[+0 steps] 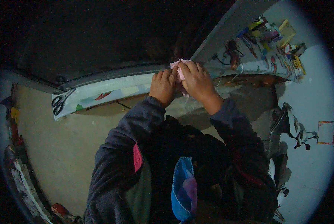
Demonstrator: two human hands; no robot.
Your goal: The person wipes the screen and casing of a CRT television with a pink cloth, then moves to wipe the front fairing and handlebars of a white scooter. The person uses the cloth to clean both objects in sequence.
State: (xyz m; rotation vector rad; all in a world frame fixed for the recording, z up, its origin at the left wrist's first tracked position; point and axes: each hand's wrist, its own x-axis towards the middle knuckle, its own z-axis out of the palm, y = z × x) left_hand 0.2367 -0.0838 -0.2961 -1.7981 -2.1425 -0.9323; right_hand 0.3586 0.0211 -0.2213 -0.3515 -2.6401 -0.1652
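Observation:
Both hands are close together at the upper middle, at the front edge of a dark surface. A bunched pink cloth sits between them. My left hand has its fingers curled at the cloth's left side. My right hand lies over the cloth's right side with bent fingers, gripping it. The cloth's lower end hangs below the fingers. What lies under the cloth is hidden. Scissors with black handles rest on the left end of a pale, patterned strip, to the left of my left hand.
At the upper right, a surface holds pliers-like tools, cords and a yellow item. A dark upright frame rises beside it. A blue pouch-like item hangs at my chest. Long objects lie on the floor at far left.

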